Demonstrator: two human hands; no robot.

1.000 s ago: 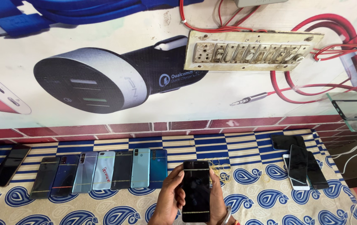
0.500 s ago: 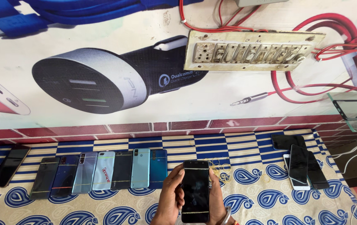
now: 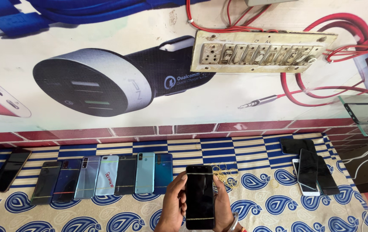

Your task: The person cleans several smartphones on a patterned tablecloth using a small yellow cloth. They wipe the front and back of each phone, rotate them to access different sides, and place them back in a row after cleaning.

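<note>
Both hands, left hand (image 3: 173,205) and right hand (image 3: 222,206), clasp a black slab phone (image 3: 200,196), fingers closed along its edges. It is held above the paisley-clothed bench (image 3: 278,206), apparently for inspection; setting it down calls for the gap beside the teal phone (image 3: 163,172).

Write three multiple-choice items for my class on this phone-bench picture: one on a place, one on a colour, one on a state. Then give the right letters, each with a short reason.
1. Where is the black phone with the dark screen?
A. Held between the left hand and right hand
B. Lying in the row of phones
C. Standing on the switchboard

2. What colour are the wires hanging beside the switchboard?
A. Green
B. Red
C. White

3. How do the phones in the row at the left lie on the patterned cloth?
A. Stacked in one pile
B. Standing on end
C. Flat, side by side

Answers:
1 A: both hands grip its long edges above the cloth.
2 B: the loops running from the board are red.
3 C: they rest flat, edges next to one another, none on top of another.
</note>
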